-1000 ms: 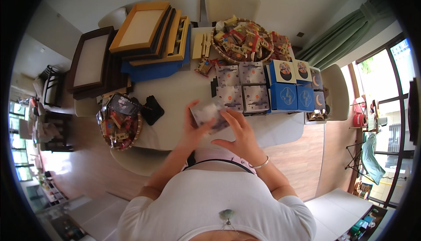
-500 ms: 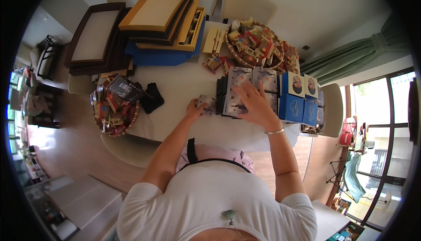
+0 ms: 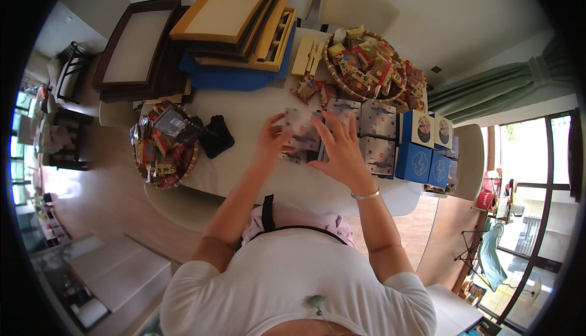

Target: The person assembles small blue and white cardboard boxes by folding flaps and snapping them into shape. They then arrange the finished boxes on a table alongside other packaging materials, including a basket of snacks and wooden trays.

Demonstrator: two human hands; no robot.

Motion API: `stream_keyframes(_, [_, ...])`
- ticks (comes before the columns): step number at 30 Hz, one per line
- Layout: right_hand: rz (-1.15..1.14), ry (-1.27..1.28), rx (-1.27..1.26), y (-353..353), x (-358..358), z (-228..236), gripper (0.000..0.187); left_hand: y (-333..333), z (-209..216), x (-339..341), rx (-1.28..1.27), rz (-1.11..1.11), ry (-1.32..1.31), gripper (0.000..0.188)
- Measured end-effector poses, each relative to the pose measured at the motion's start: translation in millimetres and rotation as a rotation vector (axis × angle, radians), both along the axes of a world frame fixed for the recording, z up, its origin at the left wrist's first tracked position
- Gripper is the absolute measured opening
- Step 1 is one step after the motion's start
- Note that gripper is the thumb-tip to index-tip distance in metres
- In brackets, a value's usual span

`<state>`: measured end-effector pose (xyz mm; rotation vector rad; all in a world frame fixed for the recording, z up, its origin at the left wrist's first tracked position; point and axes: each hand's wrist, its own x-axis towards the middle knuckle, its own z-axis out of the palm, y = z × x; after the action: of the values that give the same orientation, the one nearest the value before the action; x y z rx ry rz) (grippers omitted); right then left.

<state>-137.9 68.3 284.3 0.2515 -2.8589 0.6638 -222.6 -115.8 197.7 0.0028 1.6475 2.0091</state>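
My left hand (image 3: pixel 270 145) has its fingers closed on the left side of a small grey patterned box (image 3: pixel 301 122), slightly blurred. To the right of that box, my right hand (image 3: pixel 343 156) has its fingers spread, the index fingertip close to the box's edge; whether it touches is unclear. Below the held box, part of another grey piece (image 3: pixel 293 156) shows on the table. More grey boxes with orange marks, such as the one at the upper right (image 3: pixel 378 120), stand in rows beyond and beside my right hand, which hides part of them.
Blue-and-white boxes (image 3: pixel 419 162) stand right of the grey ones. Behind is a basket of wrapped snacks (image 3: pixel 366 67); another basket (image 3: pixel 162 159) sits at left beside a black pouch (image 3: pixel 217 137). Yellow trays (image 3: pixel 223 12) and dark brown trays (image 3: pixel 134 49) are stacked at the far left.
My left hand has risen, with a grey box now up between my hands. My right hand has left the top of the grey boxes and come left, nearer my left hand.
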Motion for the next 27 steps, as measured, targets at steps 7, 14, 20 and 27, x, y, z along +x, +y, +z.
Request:
stream_keyframes(7, [0.008,-0.217,0.268,25,34,-10,0.088,4,-132,-77,-0.273,0.107,-0.042,0.062])
stream_keyframes(14, [0.012,-0.175,0.325,26,36,-19,0.083,29,-219,-81,-0.466,-0.052,0.023,0.059])
stream_keyframes(20, [-0.037,-0.173,0.321,25,33,-28,0.069,27,-165,-46,-0.766,0.025,0.636,0.056])
stream_keyframes(27, [-0.071,-0.061,0.354,20,34,-40,0.048,37,-30,36,-0.274,-0.402,0.936,0.088])
